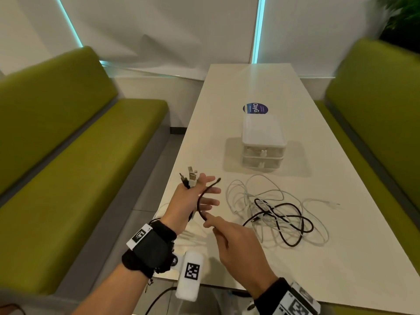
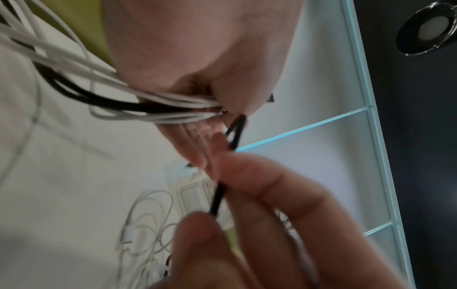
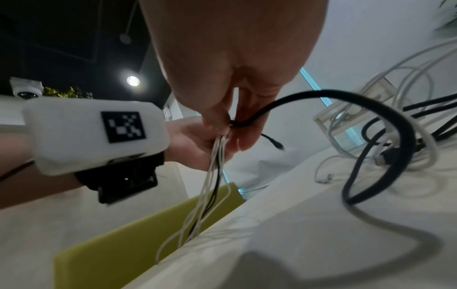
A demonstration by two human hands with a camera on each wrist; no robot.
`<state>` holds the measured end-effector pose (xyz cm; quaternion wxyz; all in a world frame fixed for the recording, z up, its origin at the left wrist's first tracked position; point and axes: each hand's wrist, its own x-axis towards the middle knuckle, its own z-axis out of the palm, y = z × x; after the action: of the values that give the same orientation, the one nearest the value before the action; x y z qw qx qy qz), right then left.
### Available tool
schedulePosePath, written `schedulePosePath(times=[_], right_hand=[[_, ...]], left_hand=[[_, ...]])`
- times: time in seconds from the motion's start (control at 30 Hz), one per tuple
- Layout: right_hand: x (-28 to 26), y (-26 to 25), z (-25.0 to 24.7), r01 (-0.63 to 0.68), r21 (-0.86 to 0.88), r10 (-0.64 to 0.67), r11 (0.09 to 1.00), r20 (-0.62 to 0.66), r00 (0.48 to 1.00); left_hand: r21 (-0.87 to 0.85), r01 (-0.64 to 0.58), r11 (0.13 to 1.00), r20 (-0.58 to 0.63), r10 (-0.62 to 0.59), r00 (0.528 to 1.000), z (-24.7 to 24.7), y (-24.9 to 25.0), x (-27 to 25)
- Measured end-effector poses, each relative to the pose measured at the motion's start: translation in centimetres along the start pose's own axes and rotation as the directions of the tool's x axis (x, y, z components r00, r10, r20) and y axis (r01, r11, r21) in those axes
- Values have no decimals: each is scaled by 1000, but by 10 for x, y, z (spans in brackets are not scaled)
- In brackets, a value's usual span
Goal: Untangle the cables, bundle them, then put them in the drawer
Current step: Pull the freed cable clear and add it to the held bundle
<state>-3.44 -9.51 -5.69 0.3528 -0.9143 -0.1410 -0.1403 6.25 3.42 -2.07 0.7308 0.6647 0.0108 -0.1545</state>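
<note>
My left hand is raised over the table's left edge, thumb pinching a bunch of white and black cable ends against the palm, fingers stretched out. Its white strands trail off the edge. My right hand pinches a black cable just below the left palm; the cable's free plug arcs over the left fingers. A tangle of white and black cables lies on the table to the right. A white two-drawer unit, drawers closed, stands behind it.
The long white table runs away from me, with a round blue sticker beyond the drawers. Green benches stand on the left and right. A plant sits at the far right corner.
</note>
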Motion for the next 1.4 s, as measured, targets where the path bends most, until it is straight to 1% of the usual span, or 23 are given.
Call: schedulePosePath(times=[0.07,0.13,0.23,0.37,0.47,0.5,0.57,0.63,0.7,0.77,0.8,0.87,0.97,1.03,1.1,1.17,1.23,1.3,1.33,1.37,1.4], right_hand=[[5,11,-2,-16,-63,22,998,106,994],[12,23,-5,-34,-136,60,990,192,980],[23,36,-7,-92,-211,145,973,256,956],[39,45,-7,-111,-255,177,961,254,951],[55,47,-13,-104,-261,163,960,214,963],[61,47,-15,-93,-245,146,965,207,967],[69,44,-17,-95,-177,131,980,201,971],[71,38,-17,-146,-44,152,988,216,965],[68,33,-14,-203,136,164,970,254,953],[62,28,-10,-263,263,158,928,361,919],[60,26,-7,-290,279,154,915,425,892],[55,24,0,-330,262,154,907,523,838],[48,24,5,-392,292,138,872,622,771],[45,26,4,-376,234,148,896,642,753],[49,36,0,-313,98,192,945,611,768],[58,48,-6,-288,4,243,958,522,818],[69,53,-16,-319,30,281,947,400,872],[79,50,-25,-311,42,284,949,307,908],[82,47,-27,-296,19,278,955,285,917],[83,43,-29,-292,-13,284,956,279,918],[83,40,-30,-308,-35,305,951,287,908]], left_hand=[[-11,-71,997,-65,70,995,-1,2,6],[-90,-124,988,-119,113,986,-2,4,10],[-176,-159,971,-138,136,981,-5,4,10],[-147,-236,961,-154,214,965,-7,5,8],[3,-251,968,-172,248,953,-6,4,6],[43,-244,969,-161,248,955,-5,3,6],[53,-231,972,-132,236,963,-1,1,2],[73,-235,969,-108,242,964,2,-3,-1],[106,-259,960,-91,268,959,7,-7,-5],[107,-285,953,-117,296,948,10,-9,-8],[98,-295,950,-138,307,942,11,-9,-9],[73,-313,947,-178,321,930,11,-7,-8],[29,-378,925,-175,377,909,11,0,-7],[14,-408,913,-207,402,892,7,10,-4],[5,-426,905,-228,416,880,-4,19,-1],[58,-436,898,-197,439,877,-11,25,1],[195,-424,884,-100,448,888,-4,22,1],[290,-393,873,42,399,916,11,9,1],[353,-403,845,114,388,914,17,0,1],[438,-434,788,173,400,900,20,-11,2],[522,-460,719,206,417,885,22,-20,3]])
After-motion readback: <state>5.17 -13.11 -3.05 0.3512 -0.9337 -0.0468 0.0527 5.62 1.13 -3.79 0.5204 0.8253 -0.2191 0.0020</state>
